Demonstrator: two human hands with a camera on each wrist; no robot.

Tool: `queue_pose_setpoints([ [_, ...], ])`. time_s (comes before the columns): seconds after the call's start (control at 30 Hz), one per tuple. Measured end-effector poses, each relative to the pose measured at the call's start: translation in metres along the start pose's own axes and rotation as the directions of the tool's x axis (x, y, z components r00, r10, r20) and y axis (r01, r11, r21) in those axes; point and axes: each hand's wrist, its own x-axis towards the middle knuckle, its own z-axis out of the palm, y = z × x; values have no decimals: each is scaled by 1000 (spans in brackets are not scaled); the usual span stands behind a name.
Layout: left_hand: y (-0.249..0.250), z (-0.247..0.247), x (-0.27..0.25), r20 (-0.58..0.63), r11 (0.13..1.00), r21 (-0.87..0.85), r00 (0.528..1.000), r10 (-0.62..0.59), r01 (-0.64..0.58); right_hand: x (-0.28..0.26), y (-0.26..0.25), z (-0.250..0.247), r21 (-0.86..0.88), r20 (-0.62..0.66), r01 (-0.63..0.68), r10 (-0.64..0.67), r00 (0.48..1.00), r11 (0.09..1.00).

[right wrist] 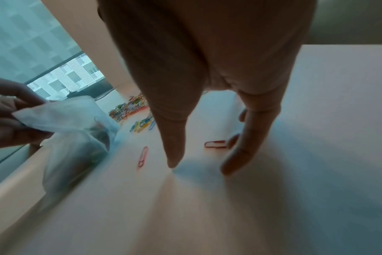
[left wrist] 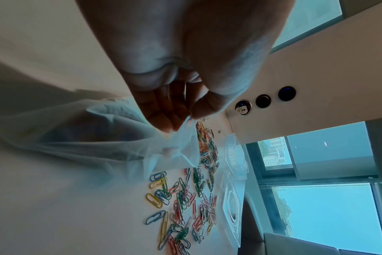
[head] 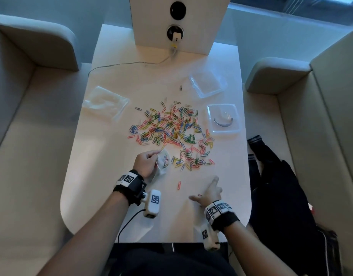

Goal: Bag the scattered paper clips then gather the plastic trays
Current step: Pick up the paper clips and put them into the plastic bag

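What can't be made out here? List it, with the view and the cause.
- Count of paper clips inside the plastic bag: head view too small; left wrist view blurred; the left hand covers part.
- Whether the right hand touches the red paper clip: right wrist view is motion-blurred, and in the head view the hand hides most of it.
- The curved item in the near plastic tray: too small to identify in the head view.
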Motion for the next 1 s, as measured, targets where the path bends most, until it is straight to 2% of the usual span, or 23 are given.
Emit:
queue_pose_setpoints([
  [0.27,-2,-10,-8,-2,1000,-12,1000,-23,23,20,-78,-3,101,-98,188,-179,979,977],
  [0.47,-8,-17,-14,-28,998,-47,999,-43,41,38,-119,10,-56,-196,285,-290,937,957],
  [0.57,-11,-21,-15,-28,996,-61,998,-59,58,43,-122,17,-108,-237,353,-369,899,929],
  [0.73,-13,-25,-17,-33,996,-61,997,-74,72,50,-117,18,-38,-349,568,-544,763,822],
  [0.8,-12,-25,-18,-38,995,-63,996,-83,80,53,-116,15,-16,-372,611,-572,731,792],
  [0.93,-6,-21,-18,-44,996,-60,996,-74,71,60,-117,3,-13,-326,593,-564,758,805],
  [1.0,-1,-17,-18,-40,996,-71,997,-64,61,65,-115,-3,63,-322,525,-480,816,849],
])
